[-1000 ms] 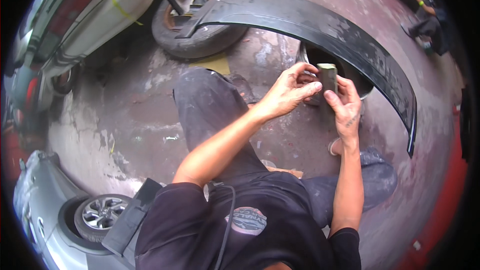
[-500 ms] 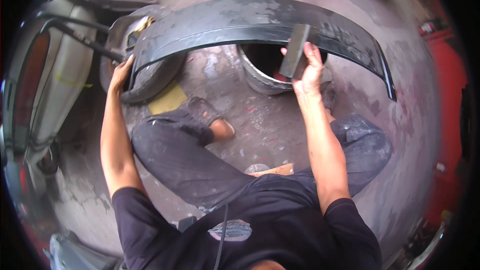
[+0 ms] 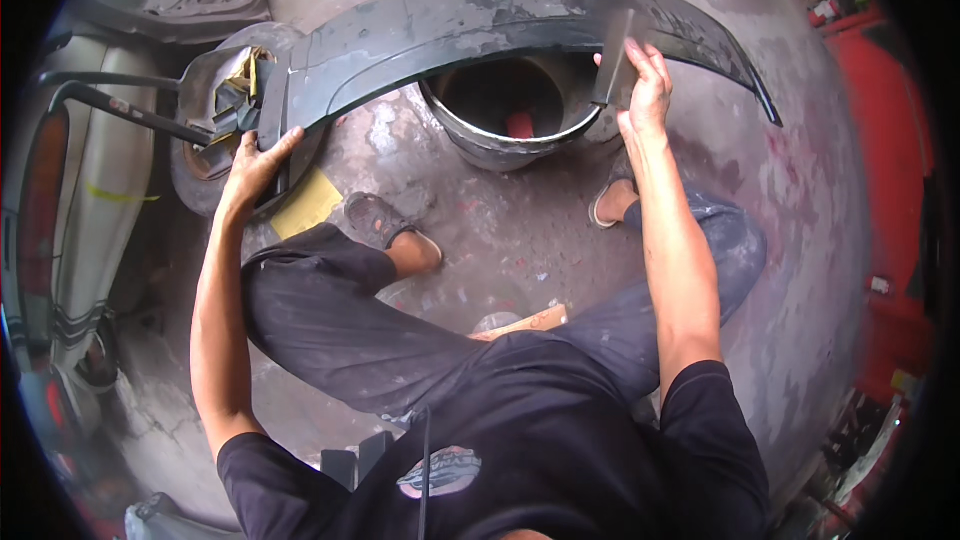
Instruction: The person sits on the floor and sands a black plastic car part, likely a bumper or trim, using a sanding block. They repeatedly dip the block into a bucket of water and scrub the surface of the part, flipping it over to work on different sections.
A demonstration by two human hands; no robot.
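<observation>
Head view: long curved dark-grey plastic car body panel (image 3: 480, 25) spans a grey metal bucket (image 3: 510, 125) w/ its left end on an old tyre (image 3: 215, 145). Left hand (image 3: 255, 165) clamps that left end, fingers wrapped around the edge. Right hand (image 3: 645, 90) pinches a flat grey sanding block (image 3: 612, 58) against panel's right section. Risk: panel only rests on bucket rim & tyre, so hard strokes could tip it off or slip the block. Vs half a sec ago: left hand sits lower on the end; block still at same spot.
</observation>
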